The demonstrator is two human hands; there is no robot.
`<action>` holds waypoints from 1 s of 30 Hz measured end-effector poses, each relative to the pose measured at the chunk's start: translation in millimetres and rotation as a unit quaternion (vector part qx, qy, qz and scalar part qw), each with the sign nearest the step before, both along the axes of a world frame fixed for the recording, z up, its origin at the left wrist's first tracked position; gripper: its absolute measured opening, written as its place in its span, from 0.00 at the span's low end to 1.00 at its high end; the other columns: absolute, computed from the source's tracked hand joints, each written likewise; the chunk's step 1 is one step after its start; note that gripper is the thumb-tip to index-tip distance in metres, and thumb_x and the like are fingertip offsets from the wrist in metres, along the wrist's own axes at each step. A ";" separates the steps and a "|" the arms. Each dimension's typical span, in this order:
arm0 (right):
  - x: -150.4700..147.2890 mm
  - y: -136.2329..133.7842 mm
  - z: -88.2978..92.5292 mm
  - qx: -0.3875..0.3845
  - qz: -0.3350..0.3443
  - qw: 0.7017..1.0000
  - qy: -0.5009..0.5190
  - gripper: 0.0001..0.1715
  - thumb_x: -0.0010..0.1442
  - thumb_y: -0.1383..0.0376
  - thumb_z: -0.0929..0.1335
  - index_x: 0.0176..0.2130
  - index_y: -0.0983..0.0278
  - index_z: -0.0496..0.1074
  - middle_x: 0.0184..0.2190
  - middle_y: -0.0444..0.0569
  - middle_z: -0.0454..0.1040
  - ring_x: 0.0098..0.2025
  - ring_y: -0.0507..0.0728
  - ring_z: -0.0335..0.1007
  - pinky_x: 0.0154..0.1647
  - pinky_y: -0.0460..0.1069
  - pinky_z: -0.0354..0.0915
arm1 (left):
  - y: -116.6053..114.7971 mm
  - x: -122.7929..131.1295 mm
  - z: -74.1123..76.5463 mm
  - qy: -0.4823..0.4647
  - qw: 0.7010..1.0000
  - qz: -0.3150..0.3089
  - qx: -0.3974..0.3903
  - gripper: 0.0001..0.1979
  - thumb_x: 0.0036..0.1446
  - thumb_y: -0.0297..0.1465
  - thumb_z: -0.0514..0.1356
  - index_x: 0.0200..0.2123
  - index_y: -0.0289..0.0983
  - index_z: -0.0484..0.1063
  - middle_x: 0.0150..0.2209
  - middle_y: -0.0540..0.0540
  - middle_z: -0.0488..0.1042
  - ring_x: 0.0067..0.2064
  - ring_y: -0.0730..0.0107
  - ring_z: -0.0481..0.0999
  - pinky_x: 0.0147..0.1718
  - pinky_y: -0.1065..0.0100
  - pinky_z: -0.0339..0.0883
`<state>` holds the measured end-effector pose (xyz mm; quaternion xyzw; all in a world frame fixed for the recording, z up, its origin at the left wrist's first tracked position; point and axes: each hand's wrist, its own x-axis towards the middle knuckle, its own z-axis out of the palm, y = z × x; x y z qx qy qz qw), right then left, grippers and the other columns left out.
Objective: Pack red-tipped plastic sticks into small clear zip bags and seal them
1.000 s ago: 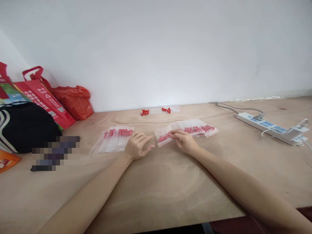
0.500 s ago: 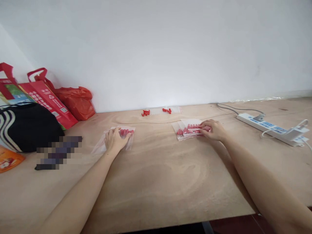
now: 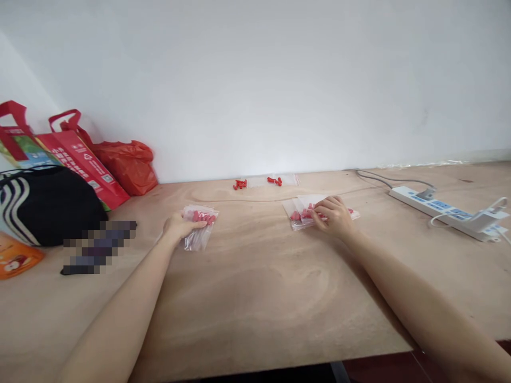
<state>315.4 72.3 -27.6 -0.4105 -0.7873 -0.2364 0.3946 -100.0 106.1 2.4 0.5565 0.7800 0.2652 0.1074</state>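
Observation:
My left hand (image 3: 176,227) is closed on the side of some clear zip bags (image 3: 198,238) with small red pieces inside, its thumb lying across the top. Over to the right, small zip bags (image 3: 296,224) overlap on the wooden table, also with red pieces in them. My right hand (image 3: 334,215) lies over these with curled fingers, thumb and fingertips gripping the plastic. It hides the middle of that group; a corner of bag shows past its far side.
Loose red pieces (image 3: 240,184) and a flat clear bag (image 3: 257,182) lie by the wall. At right is a white power strip (image 3: 447,210) with cords. A black bag (image 3: 51,205), red bags (image 3: 128,165) and an orange packet (image 3: 18,258) stand at left.
My left hand has shifted left from atop its bags to their side edge, baring the red pieces. My right hand has slid slightly left over its bags.

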 end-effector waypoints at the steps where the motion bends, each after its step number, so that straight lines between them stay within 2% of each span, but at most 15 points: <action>1: -3.4 -1.6 0.5 -0.003 0.010 1.000 0.003 0.13 0.53 0.65 0.63 0.19 0.63 0.66 0.23 0.46 0.70 0.28 0.52 0.62 0.33 0.49 0.55 | 0.6 -1.7 0.6 -0.017 1.000 -0.003 -0.018 0.26 0.26 0.45 0.65 0.29 0.34 0.69 0.30 0.40 0.73 0.33 0.54 0.72 0.27 0.62 0.63; 3: -12.1 -5.6 1.3 -0.014 0.031 0.999 0.018 0.12 0.53 0.66 0.63 0.20 0.63 0.66 0.23 0.46 0.70 0.28 0.52 0.62 0.34 0.49 0.56 | 0.6 -2.0 2.3 -0.038 0.999 0.004 -0.032 0.23 0.27 0.44 0.65 0.28 0.34 0.70 0.28 0.42 0.73 0.32 0.56 0.72 0.26 0.64 0.63; 5: -25.3 -11.1 1.4 -0.037 0.057 0.996 0.058 0.12 0.53 0.66 0.63 0.20 0.63 0.66 0.24 0.47 0.70 0.29 0.52 0.63 0.34 0.50 0.57 | -1.6 4.1 4.9 -0.075 0.997 -0.011 0.004 0.22 0.29 0.42 0.65 0.28 0.34 0.70 0.27 0.43 0.73 0.31 0.57 0.72 0.25 0.65 0.63; 7: -44.0 -18.3 0.2 -0.072 0.088 0.984 0.138 0.10 0.53 0.65 0.63 0.22 0.63 0.67 0.26 0.47 0.69 0.29 0.52 0.63 0.32 0.49 0.59 | -6.1 18.2 7.3 -0.171 0.982 -0.047 0.059 0.22 0.28 0.40 0.66 0.29 0.34 0.70 0.28 0.43 0.73 0.30 0.61 0.72 0.24 0.67 0.64; 9: -66.6 -25.9 -2.6 -0.133 0.118 0.959 0.222 0.07 0.52 0.64 0.63 0.26 0.64 0.68 0.26 0.47 0.69 0.28 0.51 0.63 0.29 0.47 0.60 | -12.8 38.9 8.2 -0.317 0.937 -0.093 0.115 0.23 0.28 0.38 0.67 0.30 0.33 0.70 0.29 0.44 0.73 0.29 0.65 0.73 0.24 0.69 0.65; 11: -89.6 -32.1 -6.6 -0.196 0.149 0.932 0.265 0.06 0.51 0.63 0.65 0.30 0.63 0.68 0.22 0.44 0.66 0.24 0.49 0.61 0.26 0.45 0.60 | -20.8 63.0 6.7 -0.425 0.881 -0.131 0.159 0.23 0.26 0.35 0.68 0.31 0.33 0.68 0.29 0.46 0.73 0.27 0.68 0.72 0.23 0.70 0.66; 13: -109.8 -35.0 -10.8 -0.261 0.180 0.897 0.306 0.13 0.48 0.62 0.66 0.36 0.64 0.67 0.25 0.44 0.68 0.22 0.47 0.60 0.23 0.44 0.60 | -29.6 86.5 3.0 -0.471 0.852 -0.171 0.150 0.22 0.27 0.33 0.68 0.30 0.32 0.68 0.28 0.47 0.73 0.27 0.69 0.73 0.25 0.69 0.68; 15: -125.0 -34.2 -13.4 -0.306 0.209 0.866 0.336 0.23 0.47 0.61 0.67 0.44 0.64 0.63 0.34 0.47 0.69 0.20 0.45 0.58 0.21 0.43 0.60 | -38.3 106.5 -1.4 -0.486 0.832 -0.195 0.185 0.20 0.29 0.32 0.68 0.29 0.32 0.68 0.29 0.47 0.73 0.29 0.69 0.73 0.29 0.68 0.68; 17: -134.7 -30.7 -13.6 -0.320 0.225 0.857 0.336 0.31 0.44 0.60 0.69 0.48 0.63 0.60 0.38 0.48 0.68 0.19 0.44 0.56 0.20 0.42 0.59 | -45.6 121.4 -5.1 -0.479 0.820 -0.228 0.216 0.17 0.31 0.32 0.67 0.28 0.33 0.69 0.30 0.46 0.74 0.32 0.68 0.73 0.33 0.67 0.68; 18: -137.5 -28.3 -13.1 -0.319 0.227 0.860 0.327 0.31 0.43 0.61 0.70 0.47 0.63 0.61 0.36 0.47 0.68 0.18 0.44 0.55 0.19 0.42 0.58 | -48.2 126.8 -6.5 -0.469 0.819 -0.249 0.217 0.16 0.32 0.32 0.67 0.27 0.33 0.69 0.30 0.46 0.74 0.32 0.67 0.73 0.34 0.66 0.68; 19: -138.9 -25.7 -12.3 -0.315 0.226 0.867 0.314 0.28 0.43 0.62 0.70 0.45 0.64 0.63 0.32 0.45 0.69 0.18 0.44 0.54 0.19 0.42 0.57 | -50.0 130.7 -7.7 -0.457 0.820 -0.273 0.212 0.14 0.34 0.32 0.67 0.27 0.33 0.70 0.30 0.46 0.74 0.33 0.66 0.73 0.35 0.65 0.68; 21: -137.9 -19.8 -11.3 -0.299 0.218 0.885 0.283 0.16 0.46 0.63 0.68 0.38 0.64 0.68 0.21 0.40 0.66 0.17 0.44 0.53 0.19 0.41 0.56 | -50.6 133.8 -10.1 -0.426 0.824 -0.318 0.198 0.12 0.37 0.32 0.65 0.27 0.33 0.70 0.29 0.45 0.74 0.33 0.66 0.73 0.36 0.64 0.68; 23: -132.3 -12.5 -12.5 -0.266 0.201 0.908 0.254 0.06 0.49 0.65 0.65 0.30 0.65 0.70 0.16 0.39 0.62 0.17 0.46 0.55 0.20 0.42 0.56 | -48.2 130.9 -12.7 -0.394 0.826 -0.337 0.220 0.12 0.38 0.32 0.65 0.27 0.32 0.70 0.29 0.46 0.74 0.33 0.66 0.73 0.35 0.64 0.68; 26: -119.5 -0.8 -18.3 -0.205 0.169 0.940 0.214 0.07 0.51 0.70 0.63 0.29 0.64 0.70 0.22 0.44 0.67 0.25 0.49 0.62 0.26 0.43 0.60 | -43.6 119.7 -17.1 -0.306 0.838 -0.360 0.273 0.11 0.39 0.31 0.63 0.28 0.33 0.69 0.30 0.46 0.74 0.34 0.67 0.73 0.36 0.64 0.68; 30: -107.1 4.5 -24.7 -0.168 0.126 0.969 0.134 0.16 0.49 0.75 0.60 0.37 0.64 0.69 0.37 0.50 0.69 0.36 0.52 0.66 0.36 0.46 0.62 | -42.6 108.7 -24.5 -0.109 0.851 -0.452 0.244 0.07 0.45 0.27 0.58 0.32 0.35 0.70 0.34 0.45 0.74 0.37 0.67 0.73 0.39 0.64 0.67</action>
